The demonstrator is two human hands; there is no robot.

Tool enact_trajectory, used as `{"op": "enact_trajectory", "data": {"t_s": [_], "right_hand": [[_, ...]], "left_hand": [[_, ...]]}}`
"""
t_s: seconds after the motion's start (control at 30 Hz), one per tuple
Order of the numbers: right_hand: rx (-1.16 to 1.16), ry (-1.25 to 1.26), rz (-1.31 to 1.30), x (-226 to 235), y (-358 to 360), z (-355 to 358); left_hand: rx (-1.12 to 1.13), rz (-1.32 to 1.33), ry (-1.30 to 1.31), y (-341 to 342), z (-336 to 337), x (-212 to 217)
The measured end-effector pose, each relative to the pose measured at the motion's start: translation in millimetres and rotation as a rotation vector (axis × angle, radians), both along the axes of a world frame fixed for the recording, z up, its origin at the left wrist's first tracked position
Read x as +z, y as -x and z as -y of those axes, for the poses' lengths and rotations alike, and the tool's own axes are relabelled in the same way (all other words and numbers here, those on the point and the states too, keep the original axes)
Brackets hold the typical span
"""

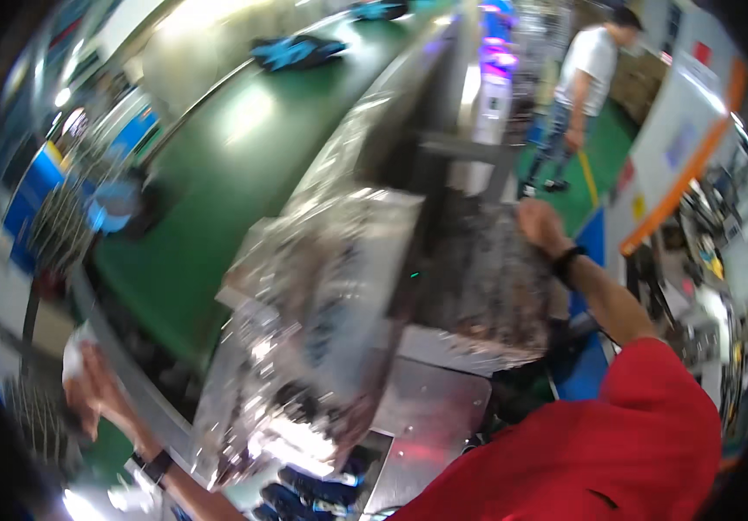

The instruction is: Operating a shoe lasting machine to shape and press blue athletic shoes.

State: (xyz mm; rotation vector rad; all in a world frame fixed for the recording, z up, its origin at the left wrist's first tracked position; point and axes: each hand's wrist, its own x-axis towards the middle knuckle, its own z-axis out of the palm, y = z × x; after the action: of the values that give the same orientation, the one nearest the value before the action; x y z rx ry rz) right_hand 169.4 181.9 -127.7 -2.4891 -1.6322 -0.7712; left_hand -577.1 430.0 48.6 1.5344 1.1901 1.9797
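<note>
Head view, blurred by motion; left hand (pixel 87 386) low at left edge, off the belt's near rim, grip pressed around a small white wad (pixel 74 352), dark band on that wrist; right hand (pixel 540 224) raised at centre right, lying on top of a dark speckled sheet (pixel 487 291), fingers curled over its upper edge, cannot tell if grip is closed on it or just resting; black wristband (pixel 567 260) on right wrist; red sleeve (pixel 617 434) fills lower right.

Clear shiny plastic film (pixel 322 286) sprawls between the two hands, crumpled, running from the belt's edge down over the metal bench (pixel 430 408); dark blue items (pixel 317 491) lie under its lower end, kind unclear.

Green belt (pixel 217 182) curves from lower left to top centre; blue-black glove-like pieces (pixel 296 52) lie on it far up, well apart from the hands; a round blue thing (pixel 112 207) sits near its left rim.

Another person (pixel 584 87) in white top and jeans stands on green floor at upper right, well apart; white panel with orange edge (pixel 686 130) just right of them.
</note>
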Motion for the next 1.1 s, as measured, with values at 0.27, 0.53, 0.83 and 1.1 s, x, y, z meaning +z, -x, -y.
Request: {"op": "enact_trajectory", "data": {"t_s": [0.27, 0.53, 0.83, 1.1], "right_hand": [[0.006, -0.214, -0.434, 42, 36, 5], [-0.027, -0.263, -0.607, 38, 37, 11], [0.009, -0.347, -0.593, 35, 37, 9], [0.221, -0.46, -0.631, 43, 40, 17]], "left_hand": [[0.166, -1.321, -0.189, -147, -72, 144], [0.246, -1.477, -0.17, -133, -124, 98], [0.283, -0.856, 0.302, -23, -168, 93], [-0.066, -0.524, 0.205, -111, -11, 190]]}}
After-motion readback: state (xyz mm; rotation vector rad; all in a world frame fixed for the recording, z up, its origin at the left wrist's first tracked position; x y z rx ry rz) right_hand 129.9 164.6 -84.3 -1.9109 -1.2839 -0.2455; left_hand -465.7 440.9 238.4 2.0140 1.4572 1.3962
